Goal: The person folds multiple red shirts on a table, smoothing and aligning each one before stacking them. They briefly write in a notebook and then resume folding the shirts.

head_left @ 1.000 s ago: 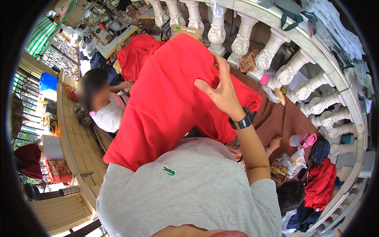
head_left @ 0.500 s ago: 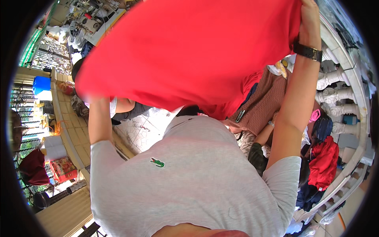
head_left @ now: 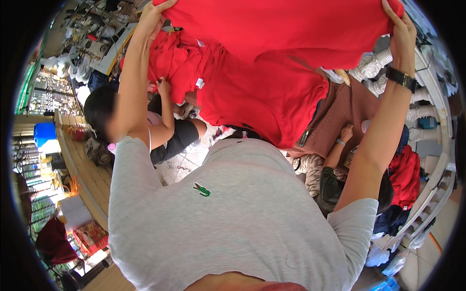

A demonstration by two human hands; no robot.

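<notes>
A red garment is stretched between my two raised hands at the top of the view, its far part cut off by the picture edge. My left hand pinches its left edge. At the opposite edge, the fingers of my right hand are closed on the cloth, with a dark watch on that wrist. Underneath lies another red garment, spread out near my waist. To its left is a heap of red garments with white tags.
A person at my left has a hand on the red heap. Another person sits at my right, an arm on the brown cloth. A white balustrade runs along the right. Sewing equipment stands at the far left.
The held garment has moved up and away, uncovering the red heap, the spread garment and the person at left. My left hand, hidden by cloth before, now shows higher up and farther right.
</notes>
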